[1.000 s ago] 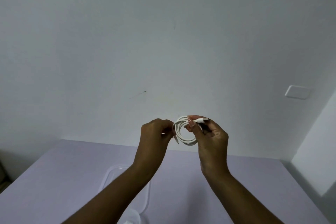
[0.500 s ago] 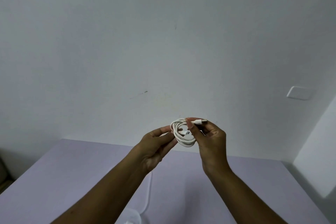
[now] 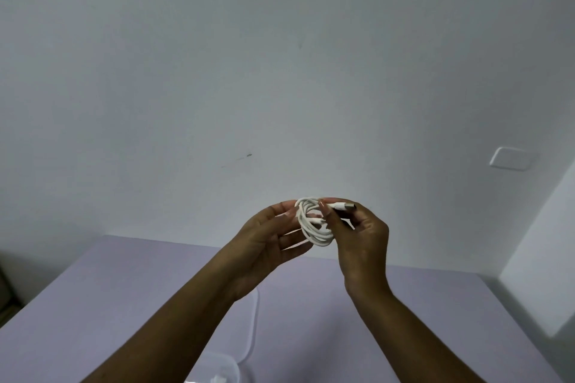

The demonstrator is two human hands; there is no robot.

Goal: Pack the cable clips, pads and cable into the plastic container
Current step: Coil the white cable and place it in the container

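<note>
A second ago the left hand [image 3: 267, 236] was closed against the coiled white cable [image 3: 312, 225]; now it has opened, palm turned up, its fingers [image 3: 287, 210] spread and only brushing the left side of the coil. That leaves the right hand [image 3: 357, 233] alone in charge, its thumb and forefinger pinched on the loops just beside the plug end, which pokes out to the right. The winding looks finished, so the bundle seems ready to go down into the plastic container [image 3: 249, 333], whose clear rim shows on the lilac worktop [image 3: 93, 305] near the bottom edge, mostly hidden under the left forearm. Both hands are raised well above the worktop, forearms converging from the near edge. No clips or pads can be made out.
</note>
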